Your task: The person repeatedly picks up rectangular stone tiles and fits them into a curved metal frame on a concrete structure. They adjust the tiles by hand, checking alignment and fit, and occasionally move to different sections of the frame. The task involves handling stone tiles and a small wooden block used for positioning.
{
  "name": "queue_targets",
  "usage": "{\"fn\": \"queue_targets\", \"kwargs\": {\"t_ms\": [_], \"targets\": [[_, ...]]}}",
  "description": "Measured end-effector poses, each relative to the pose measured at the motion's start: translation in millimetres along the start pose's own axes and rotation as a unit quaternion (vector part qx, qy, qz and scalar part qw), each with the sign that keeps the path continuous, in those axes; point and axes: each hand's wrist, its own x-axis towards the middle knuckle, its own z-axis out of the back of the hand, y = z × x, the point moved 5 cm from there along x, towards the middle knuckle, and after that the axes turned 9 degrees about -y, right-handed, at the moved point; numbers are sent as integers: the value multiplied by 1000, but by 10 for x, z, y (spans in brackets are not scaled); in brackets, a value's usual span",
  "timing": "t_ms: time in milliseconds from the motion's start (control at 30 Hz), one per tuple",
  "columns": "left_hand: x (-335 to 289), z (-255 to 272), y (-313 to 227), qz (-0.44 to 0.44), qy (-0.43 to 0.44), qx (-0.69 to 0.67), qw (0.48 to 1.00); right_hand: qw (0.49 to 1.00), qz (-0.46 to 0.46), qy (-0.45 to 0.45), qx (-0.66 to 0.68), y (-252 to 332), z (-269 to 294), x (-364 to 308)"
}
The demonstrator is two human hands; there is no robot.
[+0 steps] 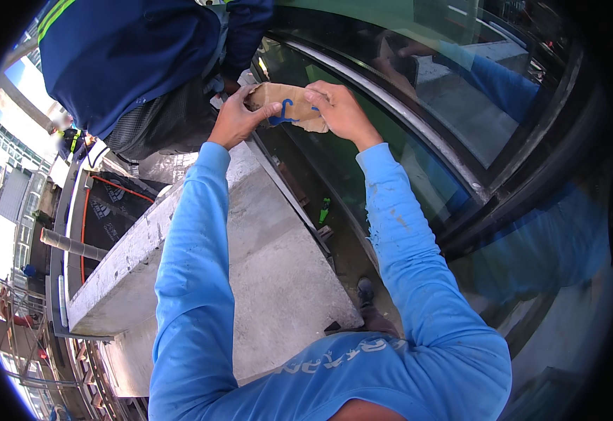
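A torn piece of brown cardboard (299, 99) with blue marks on it is stretched between my two hands, above the gap between a concrete ledge and a window. My left hand (239, 116) grips its left end, thumb lying across the front. On the upper right end my right hand (343, 112) has its thumb in front and the other fingers behind. Both arms reach forward in light blue sleeves. Just beyond my left hand, a co-worker in a dark blue jacket (138, 56) stands bent over; that person's hands are mostly hidden.
The concrete ledge (285, 274) runs below my arms. Dark-framed glass (405, 154) stands along the right. A small green object (325, 210) lies down in the gap. To the left are a pipe (73, 244), an orange cable (84, 224), scaffolding (22, 351) and a distant worker (71, 140).
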Motion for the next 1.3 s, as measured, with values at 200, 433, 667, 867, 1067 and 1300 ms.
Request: {"fn": "queue_targets", "kwargs": {"t_ms": [200, 433, 667, 867, 1067, 1300], "targets": [[21, -253, -520, -187, -131, 256, 939, 989, -2, -119, -85, 35, 87, 57], [-225, -717, -881, -248, -133, 281, 917, 963, -118, -150, 189, 211, -26, -19], [-451, -554, -751, -252, -130, 32, 958, 951, -76, -88, 288, 112, 170, 49], [8, -354, -487, 19, 9, -266, 964, 983, -56, -54, 169, 100, 62, 27], [-106, -284, -462, -27, -34, -118, 992, 988, -71, 4, 137, 190, 1, 15], [-200, -340, -503, -26, -46, -114, 992, 995, -14, -91, 40, 307, -30, 50]]}}
